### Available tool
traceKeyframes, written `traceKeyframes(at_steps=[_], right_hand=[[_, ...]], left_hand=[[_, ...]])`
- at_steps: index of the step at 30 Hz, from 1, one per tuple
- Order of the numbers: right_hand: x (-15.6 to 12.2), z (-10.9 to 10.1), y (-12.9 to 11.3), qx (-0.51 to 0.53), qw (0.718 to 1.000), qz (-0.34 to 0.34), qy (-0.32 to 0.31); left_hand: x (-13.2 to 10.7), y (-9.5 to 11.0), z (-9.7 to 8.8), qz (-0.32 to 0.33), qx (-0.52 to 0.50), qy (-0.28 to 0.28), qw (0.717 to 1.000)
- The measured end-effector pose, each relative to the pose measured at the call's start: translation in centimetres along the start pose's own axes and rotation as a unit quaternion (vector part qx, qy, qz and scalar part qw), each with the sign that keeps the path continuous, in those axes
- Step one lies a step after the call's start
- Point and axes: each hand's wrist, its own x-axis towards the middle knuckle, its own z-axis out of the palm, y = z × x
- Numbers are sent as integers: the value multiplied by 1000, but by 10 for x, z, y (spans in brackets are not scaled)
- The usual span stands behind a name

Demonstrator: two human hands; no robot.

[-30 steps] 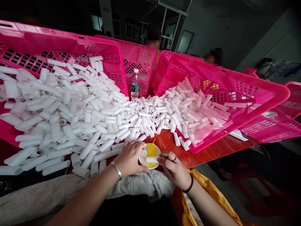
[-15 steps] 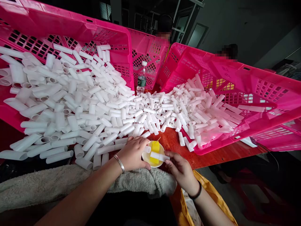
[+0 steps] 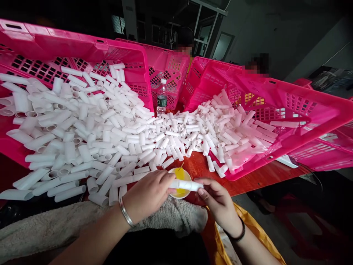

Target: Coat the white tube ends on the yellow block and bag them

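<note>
My left hand (image 3: pixel 149 194) and my right hand (image 3: pixel 217 198) together hold a white plastic tube (image 3: pixel 186 185) level, just above a small white bowl (image 3: pixel 180 178) with yellow liquid and a thin stick in it. The left fingers pinch the tube's left end; the right fingers pinch its right end. Both hands are closed on it. A big heap of white tubes (image 3: pixel 91 129) spreads over the red table (image 3: pixel 248 180) right behind the bowl.
Tipped pink crates at the left (image 3: pixel 68 48) and right (image 3: pixel 289 106) spill tubes onto the table. A water bottle (image 3: pixel 161 97) stands at the back between them. A grey fleece cloth (image 3: pixel 68 224) and yellow fabric (image 3: pixel 248 224) lie on my lap. Two people sit behind the crates.
The two short tubes held apart over the bowl now appear as one long tube between both hands, lifted slightly toward me. My left hand has turned its fingers onto the tube's end.
</note>
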Motion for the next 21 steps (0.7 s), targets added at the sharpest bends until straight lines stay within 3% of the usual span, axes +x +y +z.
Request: traceKeyframes(at_steps=[2,4,6,7,9,11,13,14,15,17,18,19,21], right_hand=[[2,0,-13,-12,999,27,-27],[2,0,-22,-68,997,9,-32],[-1,2,-31,-164,984,-64,-23],[-4,3,-35,-212,971,-111,-22],[-14,4,-45,-272,941,-196,-45],[-27,1,-57,-272,927,-246,-77],[-43,-9,-67,-262,926,-252,-106],[-51,-18,-70,-271,926,-236,-117],[-58,-29,-71,-292,925,-204,-131],[-70,-54,-66,-362,911,-122,-157],[-72,-66,-61,-405,896,-89,-158],[-70,-77,-53,-449,878,-69,-150],[-54,-89,-35,-536,836,-60,-107]], left_hand=[[0,8,-2,10,42,11,999],[0,19,-3,-12,35,-5,999],[-1,33,-1,-54,-76,-56,994],[-2,42,1,-78,-172,-98,977],[-6,63,9,-113,-381,-207,894],[-11,84,18,-113,-506,-289,805],[-16,99,23,-92,-533,-316,779],[-18,102,22,-83,-523,-304,792],[-21,99,18,-84,-492,-270,824],[-28,79,5,-106,-358,-158,914],[-32,61,-2,-129,-235,-79,960],[-37,41,-9,-150,-112,-32,982],[-46,-2,-19,-194,79,3,978]])
